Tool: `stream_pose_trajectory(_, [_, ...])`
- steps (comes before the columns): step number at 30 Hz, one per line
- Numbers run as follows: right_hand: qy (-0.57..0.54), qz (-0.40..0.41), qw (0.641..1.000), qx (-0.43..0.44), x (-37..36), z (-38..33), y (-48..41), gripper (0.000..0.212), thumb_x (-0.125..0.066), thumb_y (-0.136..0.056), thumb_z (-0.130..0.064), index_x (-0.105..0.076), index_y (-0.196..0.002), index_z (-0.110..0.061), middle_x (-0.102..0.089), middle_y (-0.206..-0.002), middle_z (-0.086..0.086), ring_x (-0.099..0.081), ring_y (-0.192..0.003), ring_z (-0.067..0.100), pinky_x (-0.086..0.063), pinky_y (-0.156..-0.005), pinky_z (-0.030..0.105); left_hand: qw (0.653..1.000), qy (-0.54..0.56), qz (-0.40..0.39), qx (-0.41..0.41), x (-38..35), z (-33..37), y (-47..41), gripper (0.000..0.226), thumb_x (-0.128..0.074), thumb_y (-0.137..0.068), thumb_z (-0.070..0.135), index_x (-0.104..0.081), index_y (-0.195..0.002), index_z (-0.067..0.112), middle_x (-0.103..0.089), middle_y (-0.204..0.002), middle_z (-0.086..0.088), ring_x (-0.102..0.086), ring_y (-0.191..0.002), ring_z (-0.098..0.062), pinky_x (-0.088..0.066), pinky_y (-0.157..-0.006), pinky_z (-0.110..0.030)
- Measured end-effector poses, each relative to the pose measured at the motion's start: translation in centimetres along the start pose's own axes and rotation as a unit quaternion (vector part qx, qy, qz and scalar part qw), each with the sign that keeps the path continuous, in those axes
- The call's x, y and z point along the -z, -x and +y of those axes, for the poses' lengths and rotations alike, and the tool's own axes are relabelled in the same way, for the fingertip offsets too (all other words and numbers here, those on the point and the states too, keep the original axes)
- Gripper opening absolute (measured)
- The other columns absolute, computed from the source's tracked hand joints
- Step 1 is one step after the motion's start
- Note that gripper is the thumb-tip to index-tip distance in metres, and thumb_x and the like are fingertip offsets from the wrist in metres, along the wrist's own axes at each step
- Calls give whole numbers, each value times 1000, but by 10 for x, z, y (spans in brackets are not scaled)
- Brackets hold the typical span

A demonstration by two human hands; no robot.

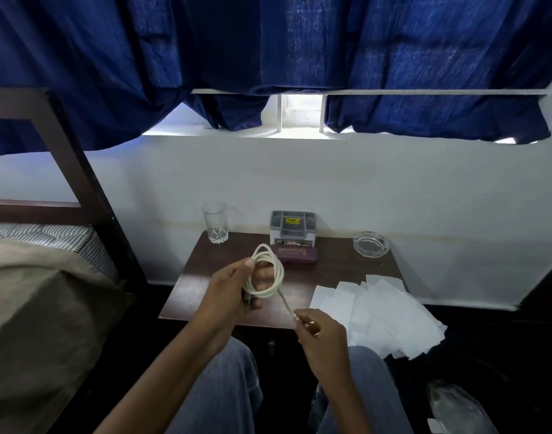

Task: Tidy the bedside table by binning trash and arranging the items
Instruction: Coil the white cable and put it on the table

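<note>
A person sits facing a dark wooden tabletop (205, 286), knees in blue jeans below. The left hand (234, 289) is closed around a coil of white cable (270, 274), with the loops wound round its fingers and held up just above the tabletop. The right hand (323, 336), lower and nearer the person, pinches the cable's loose end between thumb and fingertips; a short straight length of cable runs between the two hands.

Just beyond the left hand lies a dark red glasses case (295, 253), and behind that stands a small grey lidded box (292, 227). Beyond and slightly left of the left hand stands a clear empty drinking glass (215, 222). Far to the right of both hands sits a glass ashtray (370, 243). To the right of the right hand, white paper sheets (381, 311) lie overlapped, spilling over the tabletop's edge.
</note>
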State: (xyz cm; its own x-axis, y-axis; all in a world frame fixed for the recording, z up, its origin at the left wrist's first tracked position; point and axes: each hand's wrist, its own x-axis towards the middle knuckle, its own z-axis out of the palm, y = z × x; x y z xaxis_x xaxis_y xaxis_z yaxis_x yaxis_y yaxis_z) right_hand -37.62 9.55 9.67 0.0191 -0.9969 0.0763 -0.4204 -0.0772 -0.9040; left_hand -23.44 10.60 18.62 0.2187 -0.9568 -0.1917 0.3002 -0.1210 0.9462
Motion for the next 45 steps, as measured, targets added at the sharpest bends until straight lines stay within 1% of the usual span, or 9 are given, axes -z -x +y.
stream_pose_trajectory(3, [76, -28, 997, -18, -3, 9, 0, 15, -58, -90, -17, -68, -101, -19, -68, -89, -6, -65, -79, 12, -55, -77, 30, 999, -3, -49, 6, 3, 12, 1, 30, -43, -98, 19, -64, -113, 3, -69, -109, -17, -53, -52, -3, -42, -41, -16])
stream_pose_trajectory(8, [84, -22, 996, 0, -10, 9, -1, 17, -50, -94, -17, -63, -104, -23, -69, -92, -1, -66, -70, 11, -54, -67, 23, 998, 18, -55, 11, 0, 13, 4, 33, -43, -98, 20, -63, -116, 1, -65, -118, -19, -47, -59, -6, -44, -41, -15])
stream_pose_trajectory(12, [-144, 27, 985, -88, 3, 9, -6, 15, -59, -88, -9, -68, -95, -19, -70, -81, 3, -62, -50, 10, -55, -61, 26, 998, 39, 26, -36, 11, 18, -5, 31, -43, -98, 20, -62, -116, 3, -70, -108, -16, -60, -58, -4, -45, -42, -16])
stream_pose_trajectory(18, [-457, 26, 881, -123, 44, -11, -5, 16, -58, -82, 7, -70, -88, -1, -64, -62, 8, -58, -53, 13, -54, -55, 19, 979, -41, 152, -131, 28, 12, -16, 27, -42, -99, 18, -66, -88, 17, -72, -63, 9, -64, -52, -3, -51, -44, -18])
stream_pose_trajectory(24, [-375, -4, 927, -15, 58, -37, 5, 10, -67, -74, 8, -69, -76, -2, -63, -59, 6, -59, -52, 14, -52, -56, 18, 942, -160, 194, -223, 29, -5, -19, 25, -42, -99, 16, -64, -90, 22, -67, -78, 4, -65, -55, 0, -54, -46, -19])
stream_pose_trajectory(30, [-293, -92, 948, 88, 56, -60, 16, 29, -73, -61, -35, -65, -65, -8, -62, -64, 4, -57, -57, 16, -49, -62, 21, 914, -238, 173, -278, 22, -13, -16, 21, -41, -99, 14, -61, -99, 19, -67, -85, 8, -66, -64, 7, -49, -56, -8])
stream_pose_trajectory(35, [-413, -140, 900, 18, 42, -79, 25, 26, -66, -76, -27, -57, -74, -3, -68, -70, 16, -65, -53, 28, -56, -55, 31, 876, -325, 143, -327, 14, -24, -9, 19, -43, -99, 14, -62, -102, 17, -65, -87, 19, -63, -73, 15, -46, -66, -5])
stream_pose_trajectory(40, [-556, -142, 819, 10, 36, -83, 25, 42, -87, -51, -15, -58, -80, -7, -67, -78, 22, -67, -64, 30, -57, -61, 33, 858, -365, 116, -341, 11, -32, -5, 20, -45, -97, 16, -62, -104, 25, -64, -88, 20, -63, -77, 11, -44, -66, -3])
stream_pose_trajectory(45, [-546, -43, 837, -4, 35, -85, 24, 22, -73, -61, -1, -59, -78, -1, -68, -73, 16, -66, -59, 22, -57, -59, 28, 868, -360, 83, -332, 6, -31, 0, 25, -45, -96, 8, -60, -100, 28, -64, -82, 24, -61, -77, 13, -42, -64, -1])
